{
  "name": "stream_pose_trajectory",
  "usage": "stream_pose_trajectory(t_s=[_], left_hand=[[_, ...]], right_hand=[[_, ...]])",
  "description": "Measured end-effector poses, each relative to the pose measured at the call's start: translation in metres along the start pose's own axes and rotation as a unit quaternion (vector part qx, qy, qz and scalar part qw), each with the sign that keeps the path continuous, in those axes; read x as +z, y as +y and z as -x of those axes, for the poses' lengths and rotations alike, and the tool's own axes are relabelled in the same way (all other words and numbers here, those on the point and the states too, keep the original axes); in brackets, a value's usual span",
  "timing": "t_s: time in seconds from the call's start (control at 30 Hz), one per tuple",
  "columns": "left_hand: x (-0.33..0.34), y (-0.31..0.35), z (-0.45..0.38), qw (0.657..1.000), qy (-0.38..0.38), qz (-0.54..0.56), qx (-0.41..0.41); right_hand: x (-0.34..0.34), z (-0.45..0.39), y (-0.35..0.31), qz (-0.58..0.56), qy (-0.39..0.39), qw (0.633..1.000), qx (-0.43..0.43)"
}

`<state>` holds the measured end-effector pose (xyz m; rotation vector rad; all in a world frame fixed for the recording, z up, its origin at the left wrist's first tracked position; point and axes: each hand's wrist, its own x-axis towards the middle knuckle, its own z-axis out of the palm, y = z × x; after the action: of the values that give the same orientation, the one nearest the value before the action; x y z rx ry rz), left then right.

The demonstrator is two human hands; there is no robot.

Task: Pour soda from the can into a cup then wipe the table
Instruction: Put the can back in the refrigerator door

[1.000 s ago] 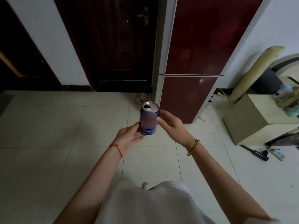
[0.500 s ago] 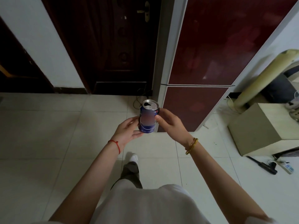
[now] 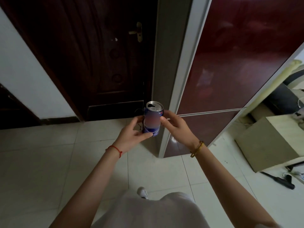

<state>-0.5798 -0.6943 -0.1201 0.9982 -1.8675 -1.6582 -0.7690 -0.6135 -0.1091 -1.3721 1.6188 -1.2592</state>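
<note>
A blue soda can point(image 3: 152, 119) with its top opened stands upright in the air in front of me, over the tiled floor. My left hand point(image 3: 131, 137) holds its lower part, thumb across the front near the base. My right hand point(image 3: 176, 129) grips the can's right side with thumb and fingers curled round it. No cup, cloth or table is in view.
A tall dark red fridge point(image 3: 230, 63) stands straight ahead to the right, a dark wooden door point(image 3: 98, 55) to its left. A beige cabinet point(image 3: 266, 142) sits at right, with a black tool point(image 3: 279, 180) and cables on the floor beside it.
I have walked forward, so the fridge and door are closer and larger. The can stays upright in both hands; my left hand has slid a little higher round it.
</note>
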Motion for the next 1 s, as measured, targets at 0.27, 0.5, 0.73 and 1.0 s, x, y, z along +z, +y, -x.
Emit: stream_pose_trajectory(t_s=[0.27,0.5,0.73,1.0], left_hand=[[-0.018,0.008,-0.066,0.990,0.048,-0.121,0.057],[-0.021,0.015,-0.100,0.980,0.080,-0.145,0.108],[-0.021,0.031,-0.126,0.979,0.107,-0.120,0.124],[-0.014,0.039,-0.146,0.980,0.101,-0.104,0.134]], right_hand=[[0.001,-0.055,0.000,0.005,0.031,0.999,-0.004],[-0.023,-0.086,-0.003,0.152,0.043,0.987,-0.011],[-0.080,-0.156,-0.015,0.612,0.100,0.755,-0.215],[-0.097,-0.189,-0.029,0.787,0.081,0.584,-0.181]])
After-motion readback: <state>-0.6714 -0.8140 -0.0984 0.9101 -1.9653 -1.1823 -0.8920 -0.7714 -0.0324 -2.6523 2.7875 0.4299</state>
